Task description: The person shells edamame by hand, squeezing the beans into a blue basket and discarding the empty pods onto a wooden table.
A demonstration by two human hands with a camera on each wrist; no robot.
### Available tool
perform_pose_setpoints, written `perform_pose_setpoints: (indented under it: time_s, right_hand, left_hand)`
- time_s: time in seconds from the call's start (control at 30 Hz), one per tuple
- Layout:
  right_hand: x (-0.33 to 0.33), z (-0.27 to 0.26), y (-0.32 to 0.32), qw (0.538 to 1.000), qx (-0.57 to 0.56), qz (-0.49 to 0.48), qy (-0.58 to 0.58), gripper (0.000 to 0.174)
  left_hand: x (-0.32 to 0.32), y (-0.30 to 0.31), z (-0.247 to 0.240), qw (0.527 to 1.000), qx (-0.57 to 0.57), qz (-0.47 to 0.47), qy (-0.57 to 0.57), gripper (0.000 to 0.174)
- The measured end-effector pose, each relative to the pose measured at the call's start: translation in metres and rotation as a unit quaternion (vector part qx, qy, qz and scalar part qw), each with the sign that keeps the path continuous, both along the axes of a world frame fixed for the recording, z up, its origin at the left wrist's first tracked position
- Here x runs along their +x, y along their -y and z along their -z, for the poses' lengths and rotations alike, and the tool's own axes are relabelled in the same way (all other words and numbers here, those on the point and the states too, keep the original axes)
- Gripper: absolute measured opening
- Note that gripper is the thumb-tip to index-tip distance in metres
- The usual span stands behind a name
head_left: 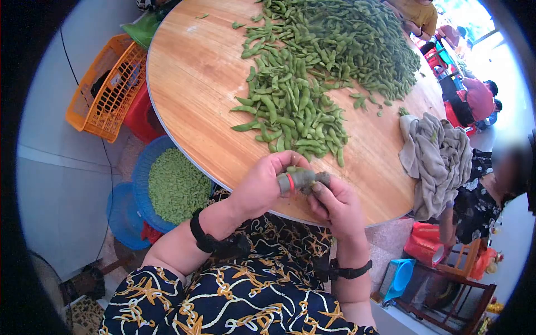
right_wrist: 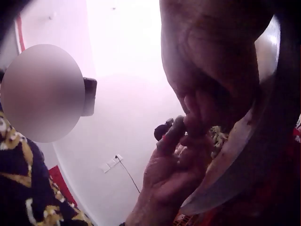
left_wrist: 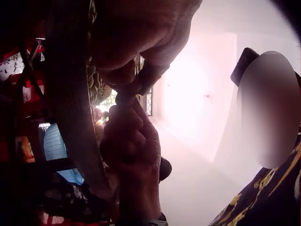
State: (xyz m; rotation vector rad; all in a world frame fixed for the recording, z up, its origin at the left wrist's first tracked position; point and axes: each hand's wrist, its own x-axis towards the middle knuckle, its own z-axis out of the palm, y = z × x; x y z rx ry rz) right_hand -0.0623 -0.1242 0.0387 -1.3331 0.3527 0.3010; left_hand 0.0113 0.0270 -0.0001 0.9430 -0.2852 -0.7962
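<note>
Above the near table edge, both hands meet with curled fingers. The left hand [head_left: 259, 187] grips a green pod [head_left: 295, 169], mostly hidden by its fingers; its thumb wears a grey cover with a red band. From the right, the right hand [head_left: 339, 207] pinches at the same spot, a dark cover on a fingertip. Just beyond lie loose green pods [head_left: 304, 111]. The left wrist view has the left hand [left_wrist: 136, 37] above the right hand [left_wrist: 131, 146]. In the right wrist view, the right hand [right_wrist: 211, 66] is above the left hand [right_wrist: 171, 172]; what they pinch is hidden.
A large pod heap [head_left: 357, 44] covers the far part of the round wooden table [head_left: 190, 84]. A grey cloth [head_left: 435, 156] lies at its right edge. Below left stand a blue basket [head_left: 146, 192] of shelled beans and an orange crate [head_left: 120, 84]. People sit around the right side.
</note>
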Motion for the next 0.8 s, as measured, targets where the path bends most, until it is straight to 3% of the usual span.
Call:
perform_pose_setpoints:
  time_s: [0.07, 0.1, 0.17, 0.2, 0.27, 0.4, 0.43, 0.47, 0.5, 0.53, 0.6, 0.7, 0.77, 0.8]
  right_hand:
    - [0.0, 0.005, -0.004, 0.993, -0.091, 0.001, 0.074, 0.014]
    - [0.0, 0.005, -0.004, 0.993, -0.091, 0.001, 0.073, 0.014]
    - [0.0, 0.003, -0.005, 0.996, 0.075, -0.017, 0.043, 0.014]
    - [0.0, 0.004, -0.006, 0.996, 0.075, -0.016, 0.042, 0.014]
    - [0.0, 0.007, -0.009, 0.973, 0.232, 0.017, 0.009, 0.014]
    - [-0.001, 0.013, -0.008, 0.981, 0.193, 0.03, 0.022, 0.012]
    - [-0.001, 0.015, -0.009, 0.993, -0.025, 0.052, 0.099, 0.011]
    - [0.0, 0.016, -0.01, 0.953, -0.24, 0.072, 0.17, 0.009]
    - [0.0, 0.006, -0.013, 0.905, -0.377, 0.071, 0.187, 0.005]
    - [-0.002, 0.005, -0.015, 0.905, -0.376, 0.073, 0.185, 0.005]
    - [-0.006, 0.005, -0.019, 0.785, -0.558, 0.053, 0.265, 0.005]
    - [-0.01, 0.009, -0.014, 0.814, -0.528, 0.038, 0.24, 0.006]
    - [-0.012, 0.012, -0.006, 0.832, -0.5, 0.035, 0.237, 0.006]
    - [-0.012, 0.011, 0.0, 0.914, -0.37, 0.03, 0.162, 0.006]
  left_hand:
    - [0.002, -0.003, 0.002, 0.987, -0.078, 0.003, -0.137, 0.019]
    - [0.003, -0.003, 0.0, 0.987, -0.078, 0.003, -0.138, 0.019]
    - [0.002, -0.002, -0.005, 0.986, -0.06, 0.01, -0.153, 0.018]
    - [0.003, -0.003, -0.005, 0.986, -0.06, 0.01, -0.155, 0.018]
    - [0.007, -0.006, -0.005, 0.978, -0.111, 0.08, -0.16, 0.011]
    - [0.002, 0.001, -0.001, 0.976, -0.096, 0.069, -0.184, 0.018]
    - [-0.004, 0.005, -0.005, 0.996, -0.034, -0.013, -0.084, 0.016]
    - [-0.007, 0.008, -0.008, 0.995, 0.029, -0.095, 0.017, 0.015]
    - [-0.009, 0.009, -0.006, 0.995, 0.029, -0.093, 0.017, 0.015]
    - [-0.01, 0.011, -0.003, 0.989, 0.057, -0.107, 0.082, 0.014]
    - [-0.012, 0.011, -0.001, 0.978, 0.085, -0.12, 0.147, 0.013]
    - [-0.011, 0.004, -0.006, 0.973, 0.152, -0.076, 0.158, 0.012]
    - [-0.011, 0.001, -0.011, 0.949, 0.198, -0.04, 0.244, 0.011]
    - [-0.008, 0.0, -0.01, 0.948, 0.199, -0.037, 0.244, 0.011]
